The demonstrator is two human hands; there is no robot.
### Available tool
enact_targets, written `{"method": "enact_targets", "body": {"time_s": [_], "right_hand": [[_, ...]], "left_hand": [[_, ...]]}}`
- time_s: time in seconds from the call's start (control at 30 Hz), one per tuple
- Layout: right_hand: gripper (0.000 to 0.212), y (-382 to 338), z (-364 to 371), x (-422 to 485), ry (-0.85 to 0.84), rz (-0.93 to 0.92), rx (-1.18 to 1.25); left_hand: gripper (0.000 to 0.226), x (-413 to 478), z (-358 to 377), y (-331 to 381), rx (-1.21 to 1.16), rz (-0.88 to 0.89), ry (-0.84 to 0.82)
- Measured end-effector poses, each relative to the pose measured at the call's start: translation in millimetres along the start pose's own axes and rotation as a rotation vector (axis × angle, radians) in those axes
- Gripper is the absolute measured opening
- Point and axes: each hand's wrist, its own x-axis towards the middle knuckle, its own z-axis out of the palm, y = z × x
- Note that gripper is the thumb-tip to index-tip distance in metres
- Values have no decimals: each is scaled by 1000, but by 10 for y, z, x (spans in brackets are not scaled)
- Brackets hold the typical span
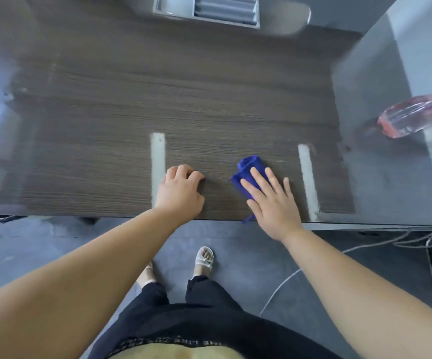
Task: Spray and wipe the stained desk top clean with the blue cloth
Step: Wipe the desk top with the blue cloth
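Head view: your right hand (272,203) lies flat on the blue cloth (248,167), fingers straight and spread, pressing it onto the desk top (183,104) close to the near edge. The cloth is bunched into a loose roll. Most of it shows beyond your fingertips, and a small corner hangs over the desk edge under your palm. Your left hand (181,193) rests on the bare wood a little to the left of the cloth, apart from it, with its fingers curled under and nothing in them. Both hands sit between two pale strips (157,156) that run back from the front edge. The spray bottle (412,117), clear with pink liquid and a red top, is on the grey surface at your right, well apart from the cloth. A grey tray (207,9) is set into the far side of the desk. Cables (365,244) trail across the floor below on the right.
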Motion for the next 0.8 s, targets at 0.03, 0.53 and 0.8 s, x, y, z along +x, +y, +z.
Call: {"method": "enact_targets", "body": {"time_s": [0.03, 0.53, 0.8], "right_hand": [[48, 230, -8, -66, 6, 129, 14], [48, 1132, -46, -398, -23, 474, 123], [51, 634, 105, -616, 68, 503, 125]], "left_hand": [[48, 5, 10, 35, 15, -7, 3], [51, 174, 355, 903, 133, 181, -67], [59, 156, 480, 937, 207, 172, -34]]}}
